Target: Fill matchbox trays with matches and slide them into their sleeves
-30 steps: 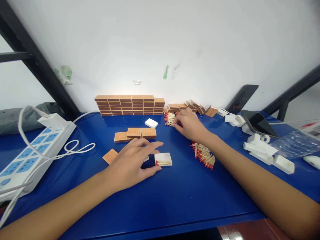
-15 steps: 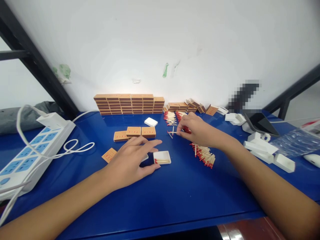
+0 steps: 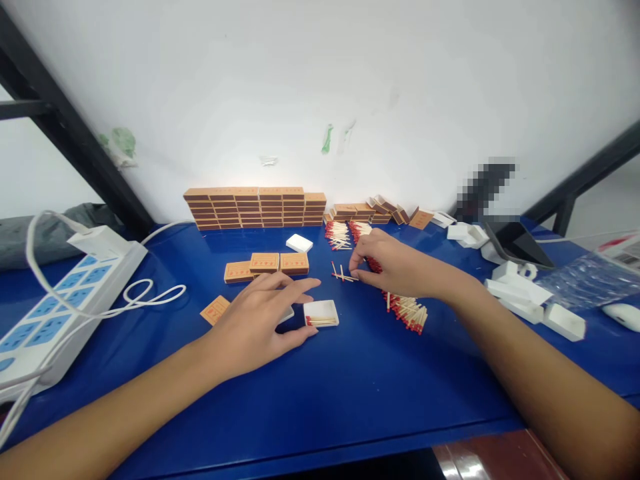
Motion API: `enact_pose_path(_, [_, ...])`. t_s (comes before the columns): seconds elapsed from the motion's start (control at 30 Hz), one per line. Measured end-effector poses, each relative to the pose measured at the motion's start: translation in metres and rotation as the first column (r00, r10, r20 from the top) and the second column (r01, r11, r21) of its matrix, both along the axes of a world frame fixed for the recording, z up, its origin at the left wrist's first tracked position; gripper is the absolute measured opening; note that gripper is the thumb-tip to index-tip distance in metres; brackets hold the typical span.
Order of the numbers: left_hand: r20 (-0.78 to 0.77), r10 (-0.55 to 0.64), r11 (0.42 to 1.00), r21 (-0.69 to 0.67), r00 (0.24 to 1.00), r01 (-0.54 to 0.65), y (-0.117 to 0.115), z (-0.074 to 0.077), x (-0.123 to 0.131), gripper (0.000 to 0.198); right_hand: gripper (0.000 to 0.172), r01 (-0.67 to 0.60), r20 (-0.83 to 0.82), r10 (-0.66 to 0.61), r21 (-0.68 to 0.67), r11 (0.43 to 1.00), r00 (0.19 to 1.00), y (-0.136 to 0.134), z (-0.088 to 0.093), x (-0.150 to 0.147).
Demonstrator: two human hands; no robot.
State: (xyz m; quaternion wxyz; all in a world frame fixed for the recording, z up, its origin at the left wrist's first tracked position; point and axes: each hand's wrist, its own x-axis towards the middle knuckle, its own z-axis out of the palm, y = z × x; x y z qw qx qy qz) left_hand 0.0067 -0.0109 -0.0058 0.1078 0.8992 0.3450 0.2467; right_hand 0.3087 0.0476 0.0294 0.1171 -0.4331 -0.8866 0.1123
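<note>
My left hand [image 3: 257, 320] is open, thumb and fingers spread beside a small white matchbox tray [image 3: 321, 312]. The thumb tip lies at the tray's lower left corner; a few red-tipped matches [image 3: 320, 321] lie along the tray's near side. Another pale tray is partly hidden under that hand. My right hand [image 3: 383, 261] pinches at the end of a match [image 3: 344, 276], where a few loose matches lie crossed on the blue table [image 3: 350, 400]. Around it are a match pile [image 3: 407, 310] in front and smaller match piles [image 3: 338, 235] behind, partly covered by the hand.
Stacked matchboxes [image 3: 255, 208] stand against the wall. Three or so closer matchboxes [image 3: 265, 263], a white tray [image 3: 299, 243] and a flat orange sleeve [image 3: 215, 309] lie nearer. A power strip [image 3: 65, 300] with cables is left; white trays [image 3: 520, 293] and a phone-like device [image 3: 517, 243] right.
My right fingertips have moved slightly down toward the table, and the match at them now lies lower across the loose ones. My left hand keeps its place by the tray.
</note>
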Motion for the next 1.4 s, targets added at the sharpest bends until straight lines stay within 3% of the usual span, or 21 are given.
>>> enact_pose_path(0.13, [0.001,-0.002,1.0,0.007,1.0,0.002,0.0,0.0,0.0,0.061,0.017,-0.03,-0.044,0.033,0.05,0.998,0.998,0.003,-0.004,-0.004])
enact_pose_path(0.33, [-0.005,-0.006,1.0,0.016,1.0,0.006,-0.001,-0.001,0.0,0.061,0.015,-0.026,-0.007,0.027,0.017,1.0,1.0,0.01,-0.013,-0.005])
enact_pose_path(0.43, [-0.009,0.0,1.0,0.015,1.0,0.0,-0.001,-0.001,0.001,0.06,0.015,-0.02,0.003,0.02,-0.005,1.0,1.0,0.008,-0.011,-0.004])
enact_pose_path(0.63, [0.001,-0.008,1.0,0.005,1.0,0.008,-0.002,-0.001,0.0,0.06,0.014,0.018,0.051,-0.023,0.096,0.995,0.998,-0.001,-0.003,-0.008])
enact_pose_path(1.1, [0.014,-0.019,1.0,0.023,1.0,0.019,-0.002,-0.002,-0.001,0.061,0.014,0.007,0.055,-0.007,0.007,1.0,0.998,-0.006,-0.004,-0.008])
enact_pose_path(1.4, [0.022,-0.023,0.999,0.03,0.999,0.023,-0.001,-0.001,0.0,0.06,0.018,0.012,0.0,-0.012,0.107,0.994,1.0,-0.006,-0.012,-0.01])
